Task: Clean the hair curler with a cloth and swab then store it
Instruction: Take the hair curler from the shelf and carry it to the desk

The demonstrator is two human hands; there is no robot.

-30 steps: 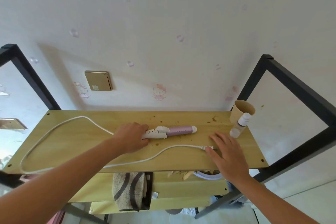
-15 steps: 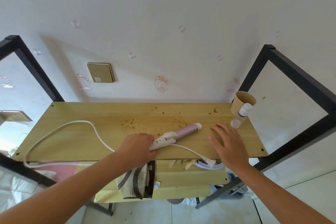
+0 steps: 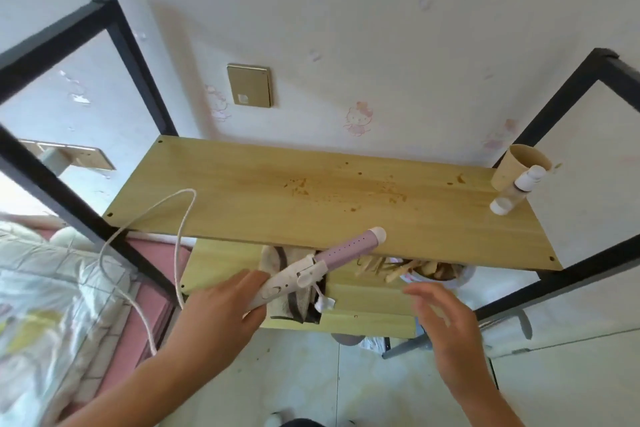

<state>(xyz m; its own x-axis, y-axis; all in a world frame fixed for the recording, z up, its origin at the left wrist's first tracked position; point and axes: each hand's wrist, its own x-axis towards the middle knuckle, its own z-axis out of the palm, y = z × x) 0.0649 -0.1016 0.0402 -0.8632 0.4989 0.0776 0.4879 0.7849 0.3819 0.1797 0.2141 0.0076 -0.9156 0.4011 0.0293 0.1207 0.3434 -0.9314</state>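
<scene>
The hair curler (image 3: 322, 262) has a white handle and a pink barrel. My left hand (image 3: 221, 315) grips its handle and holds it lifted off the top wooden shelf (image 3: 242, 204), barrel tip pointing up and right over the shelf's front edge. Its white cord (image 3: 178, 236) loops from the shelf's left part down past my wrist. My right hand (image 3: 446, 326) hovers with fingers spread and nothing in it, below the shelf's front edge. A striped brown cloth (image 3: 294, 302) hangs on the lower shelf (image 3: 367, 302), partly hidden behind the curler.
A paper cup (image 3: 509, 166) and a small white-capped bottle (image 3: 516, 192) stand at the top shelf's far right. Black metal frame posts (image 3: 568, 100) rise on both sides. A bowl of wooden pieces (image 3: 429, 270) sits on the lower shelf. Bedding (image 3: 41, 288) lies at left.
My left hand has lifted the curler off the top shelf and drawn it toward me. My right hand left the shelf and moved back. The cord slid leftward off the shelf.
</scene>
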